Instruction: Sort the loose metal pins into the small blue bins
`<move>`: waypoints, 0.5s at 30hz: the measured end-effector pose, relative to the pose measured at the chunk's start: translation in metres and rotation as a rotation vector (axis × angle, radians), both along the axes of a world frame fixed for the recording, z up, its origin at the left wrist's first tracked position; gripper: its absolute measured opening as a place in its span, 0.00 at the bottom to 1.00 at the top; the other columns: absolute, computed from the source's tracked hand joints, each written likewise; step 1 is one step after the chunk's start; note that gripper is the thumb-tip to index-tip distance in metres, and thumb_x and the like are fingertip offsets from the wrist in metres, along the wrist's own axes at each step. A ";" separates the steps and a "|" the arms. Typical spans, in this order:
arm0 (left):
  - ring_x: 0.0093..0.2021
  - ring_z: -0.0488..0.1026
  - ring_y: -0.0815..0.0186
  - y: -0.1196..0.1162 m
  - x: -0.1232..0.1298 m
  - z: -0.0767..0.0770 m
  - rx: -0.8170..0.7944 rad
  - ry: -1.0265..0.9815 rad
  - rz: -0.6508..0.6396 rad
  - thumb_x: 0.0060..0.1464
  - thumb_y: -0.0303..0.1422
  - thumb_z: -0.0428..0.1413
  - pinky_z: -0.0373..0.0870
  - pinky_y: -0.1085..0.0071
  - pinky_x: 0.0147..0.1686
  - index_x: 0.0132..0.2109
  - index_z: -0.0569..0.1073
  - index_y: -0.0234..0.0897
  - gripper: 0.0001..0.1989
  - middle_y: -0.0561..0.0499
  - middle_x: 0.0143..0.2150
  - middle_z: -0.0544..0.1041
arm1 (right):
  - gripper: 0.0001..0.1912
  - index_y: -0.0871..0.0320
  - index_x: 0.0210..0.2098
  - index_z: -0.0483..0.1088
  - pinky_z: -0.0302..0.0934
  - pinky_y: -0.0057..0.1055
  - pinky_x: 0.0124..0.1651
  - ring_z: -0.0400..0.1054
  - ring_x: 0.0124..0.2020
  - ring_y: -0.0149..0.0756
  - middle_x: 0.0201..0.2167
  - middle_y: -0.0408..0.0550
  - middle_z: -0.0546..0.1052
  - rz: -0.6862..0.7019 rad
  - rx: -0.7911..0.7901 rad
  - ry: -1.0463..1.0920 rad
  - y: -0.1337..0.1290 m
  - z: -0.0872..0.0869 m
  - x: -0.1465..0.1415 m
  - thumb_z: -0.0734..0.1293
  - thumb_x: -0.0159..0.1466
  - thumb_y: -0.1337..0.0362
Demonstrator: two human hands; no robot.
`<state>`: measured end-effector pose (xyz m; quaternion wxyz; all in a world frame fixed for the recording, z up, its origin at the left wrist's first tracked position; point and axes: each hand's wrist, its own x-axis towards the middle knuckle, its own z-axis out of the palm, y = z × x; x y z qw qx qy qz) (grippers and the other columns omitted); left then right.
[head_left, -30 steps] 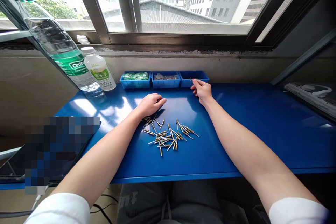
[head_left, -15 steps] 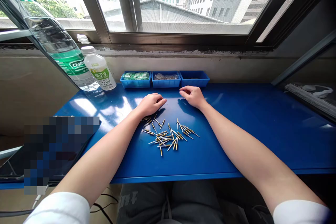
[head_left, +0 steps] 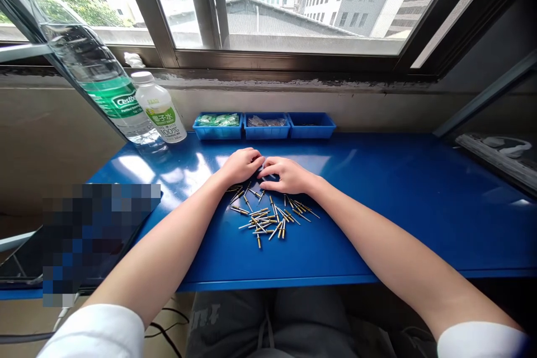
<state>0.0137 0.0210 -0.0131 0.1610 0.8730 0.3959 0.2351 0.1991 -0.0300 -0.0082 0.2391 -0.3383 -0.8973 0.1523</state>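
Observation:
Loose pop rivets (head_left: 268, 221) with brass-coloured bodies and silver pins lie scattered on the blue table (head_left: 403, 207). Just beyond them my left hand (head_left: 242, 164) rests low over the tabletop, its fingers curled inward. Whatever those fingers hold is hidden from above. Beside it, my right hand (head_left: 283, 175) reaches in over the far edge of the rivets. Its thumb and fingers are apart, with nothing visible in them, and the fingertips come close to my left thumb.
Along the back stand a blue bin with green packets (head_left: 217, 133), a blue bin with clear packets (head_left: 267, 132) and a dark-looking blue bin (head_left: 312, 132). A white bottle (head_left: 163, 114) and a large water bottle (head_left: 94, 67) stand left. A partly pixelated dark device (head_left: 138, 201) lies front left.
My right hand has moved left and nearer, from before the right bin to beside my left hand, and its fingers have spread. My left hand has stayed nearly still.

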 end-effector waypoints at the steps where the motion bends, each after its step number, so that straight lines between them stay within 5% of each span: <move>1: 0.32 0.69 0.66 0.000 0.000 0.000 0.001 0.002 0.000 0.59 0.39 0.45 0.62 0.71 0.31 0.32 0.75 0.36 0.18 0.49 0.32 0.75 | 0.11 0.56 0.40 0.77 0.62 0.30 0.43 0.68 0.40 0.35 0.38 0.49 0.75 0.003 -0.001 0.014 0.000 -0.001 0.000 0.68 0.60 0.59; 9: 0.33 0.70 0.65 0.001 0.000 0.000 0.003 0.016 0.003 0.60 0.40 0.45 0.62 0.70 0.32 0.33 0.75 0.36 0.18 0.48 0.34 0.76 | 0.07 0.56 0.34 0.78 0.62 0.29 0.41 0.69 0.37 0.34 0.36 0.48 0.76 0.028 -0.067 0.105 0.000 -0.002 -0.003 0.67 0.60 0.63; 15: 0.34 0.71 0.64 0.001 0.000 -0.001 0.004 0.019 -0.007 0.60 0.41 0.45 0.63 0.70 0.33 0.33 0.76 0.36 0.19 0.47 0.35 0.76 | 0.10 0.55 0.38 0.78 0.62 0.32 0.46 0.68 0.41 0.36 0.39 0.47 0.74 0.113 -0.275 0.071 -0.002 0.012 0.001 0.70 0.56 0.64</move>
